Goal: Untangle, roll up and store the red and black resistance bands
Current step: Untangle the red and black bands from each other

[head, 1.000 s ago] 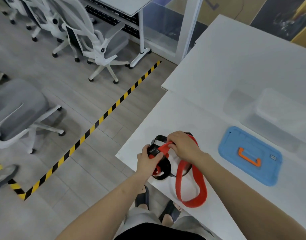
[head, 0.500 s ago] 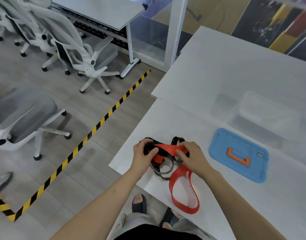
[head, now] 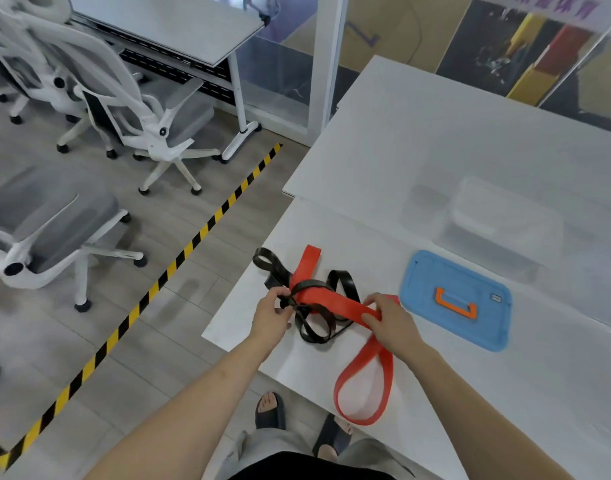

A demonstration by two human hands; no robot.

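**Red and black bands knotted together near the table's front corner**

Grey wood-look floor (head: 165,258) far left, crossed by a diagonal strip of yellow-and-black tape (head: 179,261). White-framed office chairs (head: 131,112) parked on that floor, a second white table (head: 179,26) behind them.

Nearer the middle, white table (head: 435,140) carrying everything else. Black band (head: 314,327) lying in several loose loops close to the front left corner, one small loop reaching out toward the table's edge, another arching up behind the red strap. Left hand (head: 271,315) at the left side of the tangle, thumb and fingers pressed together, pinching the black band right where it wraps around the red one.

Red band (head: 363,379) threaded through the black loops: one flat end poking up and away past the knot, a straight stretch running rightward across the black coils, a long open loop trailing down toward the near edge of the table. Right hand (head: 390,322) just right of the tangle, fingers curled over and gripping the red band at the bend between the straight stretch and the hanging loop.

Further right, blue lid (head: 456,299) with an orange handle, lying flat and apart from the bands. Behind it, clear plastic box (head: 505,216), blurred and hard to make out. At the bottom, between the arms, feet in dark sandals (head: 271,412) on the floor.
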